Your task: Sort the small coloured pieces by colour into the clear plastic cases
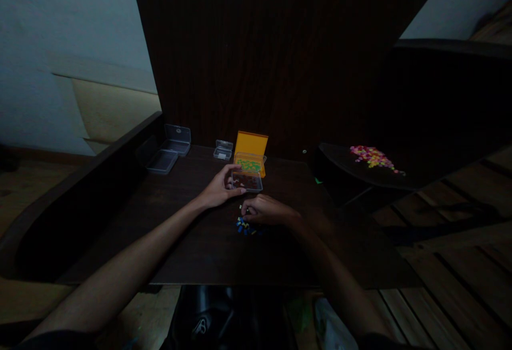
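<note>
My left hand (219,188) grips the left side of a small clear plastic box (247,181) on the dark wooden table (192,243); the box holds small dark pieces. My right hand (266,211) rests curled just in front of that box, fingers pinched over a little heap of blue and yellow beads (245,227). What the fingertips hold is too small to make out. Behind the clear box stands an orange box (250,155) with its lid up and green beads inside.
A small clear box (223,150) and two larger clear boxes (170,149) sit at the back left of the table. A pile of pink and yellow beads (373,157) lies on a dark surface to the right. A wooden panel rises behind.
</note>
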Demonstrator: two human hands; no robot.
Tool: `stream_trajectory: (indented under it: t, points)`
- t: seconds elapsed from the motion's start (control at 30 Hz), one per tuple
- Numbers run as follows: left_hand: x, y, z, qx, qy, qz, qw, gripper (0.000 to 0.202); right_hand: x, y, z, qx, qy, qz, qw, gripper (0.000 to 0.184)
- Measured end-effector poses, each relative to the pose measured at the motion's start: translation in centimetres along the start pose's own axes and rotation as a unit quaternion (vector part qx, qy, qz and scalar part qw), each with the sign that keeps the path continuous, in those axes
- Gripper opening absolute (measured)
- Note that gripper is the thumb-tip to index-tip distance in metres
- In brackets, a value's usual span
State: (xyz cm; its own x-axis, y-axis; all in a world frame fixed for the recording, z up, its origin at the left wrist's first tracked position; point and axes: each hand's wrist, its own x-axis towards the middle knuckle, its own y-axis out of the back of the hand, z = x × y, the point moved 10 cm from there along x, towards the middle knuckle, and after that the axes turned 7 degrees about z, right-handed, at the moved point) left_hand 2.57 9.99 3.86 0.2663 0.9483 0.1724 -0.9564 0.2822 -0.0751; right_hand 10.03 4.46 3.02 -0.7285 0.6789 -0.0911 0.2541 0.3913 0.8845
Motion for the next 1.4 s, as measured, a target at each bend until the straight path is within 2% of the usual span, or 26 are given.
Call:
stream_trajectory:
  t: [0.13,0.27,0.4,0.5,0.73,0.93,1.4]
  points:
    - [0.1,0.1,0.1,-0.008,-0.003,0.006,1.000,0.069,-0.3,0.7,0.1,0.058,-0.002,0.004,0.998,0.016]
    - [0.1,-0.1,0.0,-0.027,-0.001,-0.002,1.000,0.067,-0.6,3.3,0.4,0.119,0.001,0.055,0.991,0.022]
    - [0.0,-0.3,-0.2,-0.027,0.005,-0.009,1.000,0.067,-0.2,6.0,0.9,0.115,0.006,0.103,0.988,0.021]
    - [0.0,-0.4,-0.3,-0.016,-0.002,-0.012,1.000,0.067,0.5,7.0,1.1,0.092,0.015,0.116,0.989,0.018]
    - [-0.2,-0.9,-0.2,-0.012,-0.004,-0.024,1.000,0.066,2.8,6.4,2.5,0.076,-0.014,0.086,0.993,0.010]
    - [-0.2,-0.9,-0.2,-0.014,-0.006,-0.020,1.000,0.066,3.4,5.9,2.9,0.066,-0.033,0.054,0.996,0.011]
    - [-0.3,-0.8,-0.2,0.001,0.005,-0.014,1.000,0.067,3.1,7.6,2.2,-0.017,-0.024,0.130,0.991,0.010]
